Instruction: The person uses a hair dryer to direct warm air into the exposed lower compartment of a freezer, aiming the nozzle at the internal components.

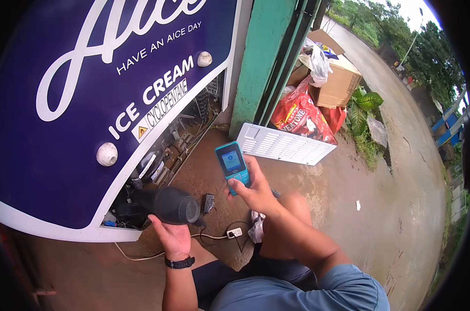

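Note:
My right hand (pixel 253 186) holds up a turquoise keypad mobile phone (pixel 231 165), its thumb on the keys and its small screen lit. At the lower left, my left hand (pixel 174 236) supports a black hair dryer (pixel 170 206) from beneath, palm up, with the fingers largely hidden by it. The dryer's grille end faces me, and its other end points into the open lower compartment (pixel 165 155) of an ice cream freezer (pixel 64 171). Inside that compartment are pipes, wires and dark parts.
A white extension socket (pixel 234 233) with a plug and cord lies on the floor near my knees. A small dark part (pixel 209 203) rests beside the dryer. Against the green post (pixel 256 67) leans a white vented panel (pixel 292 146), with bags and a cardboard box (pixel 339 83) behind it.

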Demonstrator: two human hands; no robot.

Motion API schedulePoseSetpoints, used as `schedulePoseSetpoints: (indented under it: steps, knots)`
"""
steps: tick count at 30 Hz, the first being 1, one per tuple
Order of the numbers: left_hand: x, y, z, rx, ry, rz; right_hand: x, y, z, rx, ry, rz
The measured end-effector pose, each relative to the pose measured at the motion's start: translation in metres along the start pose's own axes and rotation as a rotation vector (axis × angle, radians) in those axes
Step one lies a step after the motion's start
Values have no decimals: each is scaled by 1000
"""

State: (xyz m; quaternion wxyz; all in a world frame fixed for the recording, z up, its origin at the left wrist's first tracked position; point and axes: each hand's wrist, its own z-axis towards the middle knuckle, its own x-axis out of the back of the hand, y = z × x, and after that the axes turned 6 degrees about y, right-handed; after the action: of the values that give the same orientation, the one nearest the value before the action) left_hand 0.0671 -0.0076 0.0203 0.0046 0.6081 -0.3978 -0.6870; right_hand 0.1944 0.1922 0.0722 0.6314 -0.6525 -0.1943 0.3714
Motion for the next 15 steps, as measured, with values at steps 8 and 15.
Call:
schedulePoseSetpoints:
  steps: [8,15]
  knots:
    - [1,-3,2,14,-7,19,0,-11,13,28,45,25]
    - [-2,-1,-4,14,42,44,-5,-30,23,51,27,9]
